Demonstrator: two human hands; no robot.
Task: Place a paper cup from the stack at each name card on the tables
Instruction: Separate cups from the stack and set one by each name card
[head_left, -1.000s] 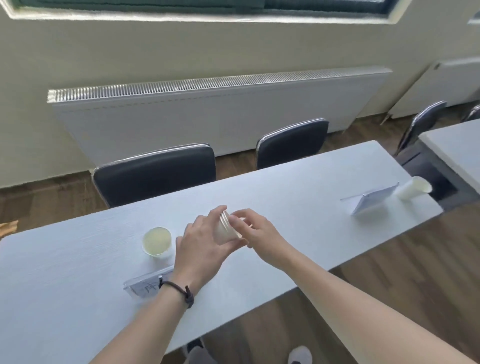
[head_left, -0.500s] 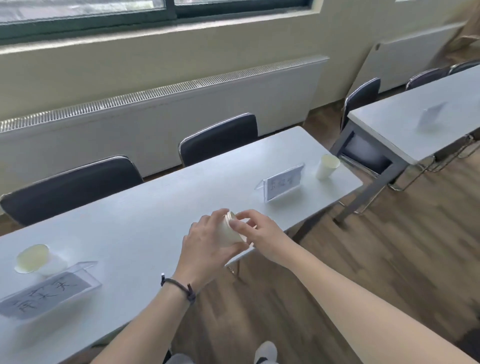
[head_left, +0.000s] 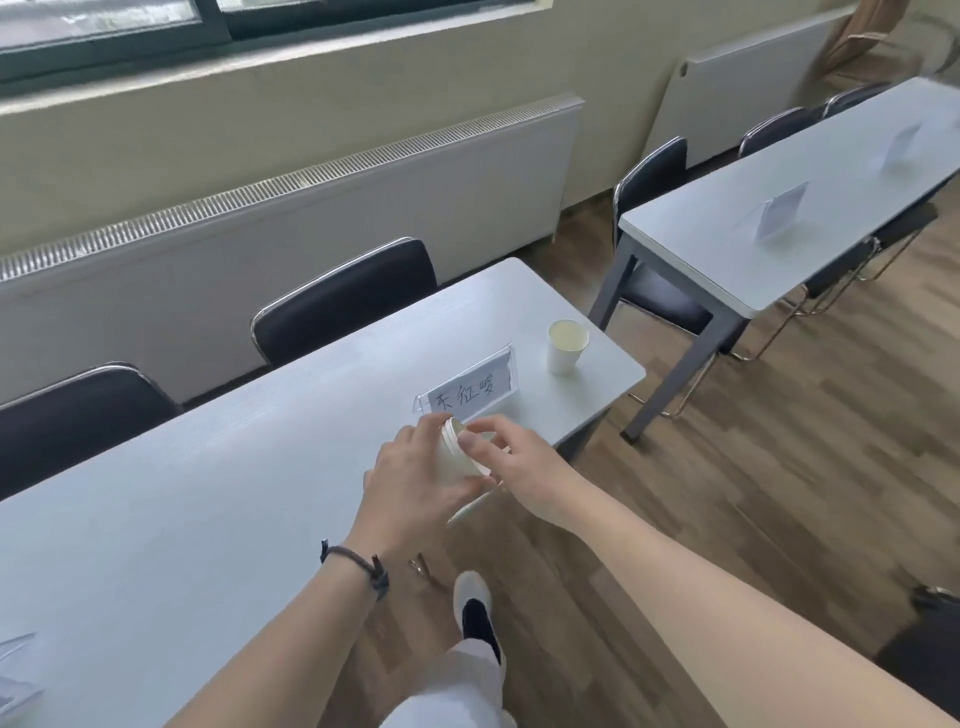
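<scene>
1. Whereas the head view half a second ago showed the near name card (head_left: 470, 385) far ahead, it now stands just beyond the hands; the first card and cup have left the frame.
2. The cup stack (head_left: 457, 452) lies roughly horizontal, long axis running left to right, rims facing right and away, above the near table (head_left: 218, 483) front edge.
3. The left hand (head_left: 415, 483) is wrapped shut around the stack body.
4. The right hand (head_left: 519, 462) pinches the stack's rim between thumb and fingers.
5. A placed paper cup (head_left: 566, 345) stands upright right of the card.
</scene>
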